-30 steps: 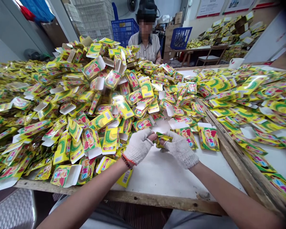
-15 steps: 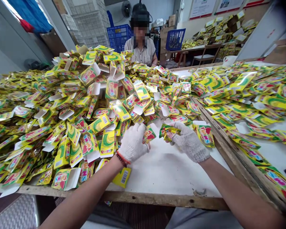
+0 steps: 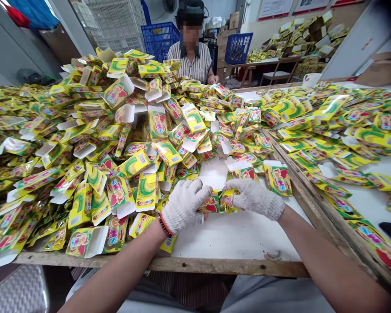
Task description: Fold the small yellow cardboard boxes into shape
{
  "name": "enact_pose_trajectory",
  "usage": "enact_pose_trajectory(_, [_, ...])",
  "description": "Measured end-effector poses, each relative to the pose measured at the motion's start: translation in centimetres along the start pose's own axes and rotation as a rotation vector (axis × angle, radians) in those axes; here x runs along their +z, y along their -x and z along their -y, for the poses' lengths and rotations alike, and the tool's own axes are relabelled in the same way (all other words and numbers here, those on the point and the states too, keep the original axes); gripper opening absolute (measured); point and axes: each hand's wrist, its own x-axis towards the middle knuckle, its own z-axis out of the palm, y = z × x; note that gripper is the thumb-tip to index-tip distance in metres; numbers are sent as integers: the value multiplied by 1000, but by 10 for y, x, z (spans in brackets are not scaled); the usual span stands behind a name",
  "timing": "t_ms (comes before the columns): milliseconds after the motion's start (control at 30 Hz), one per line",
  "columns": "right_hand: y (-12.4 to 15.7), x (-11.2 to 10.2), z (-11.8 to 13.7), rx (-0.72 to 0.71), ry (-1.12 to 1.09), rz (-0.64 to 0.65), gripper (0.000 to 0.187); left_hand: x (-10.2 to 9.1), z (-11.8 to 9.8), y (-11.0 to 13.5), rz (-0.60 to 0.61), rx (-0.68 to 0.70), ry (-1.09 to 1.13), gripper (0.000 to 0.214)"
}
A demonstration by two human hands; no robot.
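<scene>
Working surface: white table [image 3: 234, 237] with a worn wooden edge, bare only in front of the hands.
Heap: yellow cartons [image 3: 94, 130] piled high across the left and far side, many with white flaps open, red and green print, barcodes on some.
Second table: more yellow packs [image 3: 339, 126] spread on the right, past a wooden rail [image 3: 299, 182].
Co-worker: person [image 3: 192, 56] in a striped shirt seated at the far side, blue crates [image 3: 159, 39] behind.
Left hand [image 3: 184, 204]: white knit glove, orange band at the wrist, fingers closed on the left end of the packet.
Right hand [image 3: 256, 198]: white knit glove, fingers closed on the right end of the packet.
Packet [image 3: 219, 202]: small, crinkled, glossy; yellow and green with a red patch; held between both hands just above the bare table, near the heap's front edge.
</scene>
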Motion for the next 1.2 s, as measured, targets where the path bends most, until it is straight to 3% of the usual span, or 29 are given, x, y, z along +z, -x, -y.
enact_pose_trajectory(133, [-1,10,2,-1,9,-79,16,4,-4,-1,-21,-9,29,62])
enact_pose_trajectory(300, [-5,38,4,49,-9,-324,18,16,-2,0,-89,-133,167,62])
enact_pose_trajectory(467, [-2,29,-4,41,-329,-177,32,15,4,2,-125,-165,143,66])
enact_pose_trajectory(667, [0,26,4,62,-118,-313,17,19,5,2,-122,-107,148,69])
enact_pose_trajectory(733, [-1,27,7,41,-140,-297,15,22,6,2,-135,-69,181,68])
enact_pose_trajectory(900, [3,19,5,49,-314,-121,20,24,11,3,-170,-33,224,66])
enact_pose_trajectory(1067, [2,28,8,72,-46,-247,11,23,10,2,-132,-34,264,63])
enact_pose_trajectory(1133, [0,34,10,50,-47,-283,9,23,8,1,-124,-53,269,62])
enact_pose_trajectory(1200, [-2,36,13,52,-146,-219,10,23,6,1,-127,-64,267,61])
